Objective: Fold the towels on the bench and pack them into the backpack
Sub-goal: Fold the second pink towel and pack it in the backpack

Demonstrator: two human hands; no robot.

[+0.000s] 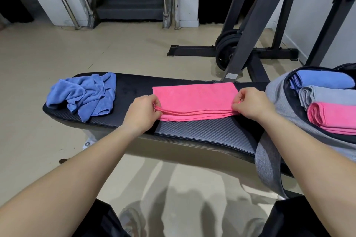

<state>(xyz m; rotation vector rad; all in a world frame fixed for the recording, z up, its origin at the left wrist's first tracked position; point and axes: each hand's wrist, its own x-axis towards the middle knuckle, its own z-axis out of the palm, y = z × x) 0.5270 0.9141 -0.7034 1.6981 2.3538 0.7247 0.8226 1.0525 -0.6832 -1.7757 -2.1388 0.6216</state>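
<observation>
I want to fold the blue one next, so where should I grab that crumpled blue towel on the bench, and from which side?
Probably take the crumpled blue towel by its stitched hem at the near corner, where a flap lies flat on the bench. Come from the near side with the left hand, which is closest. The bunched middle shows no clear edge, so lifting a hemmed corner should let it hang open.

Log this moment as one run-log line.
pink towel half-folded on bench | left hand, right hand pinch near corners | blue towel unfolded | backpack open
</observation>
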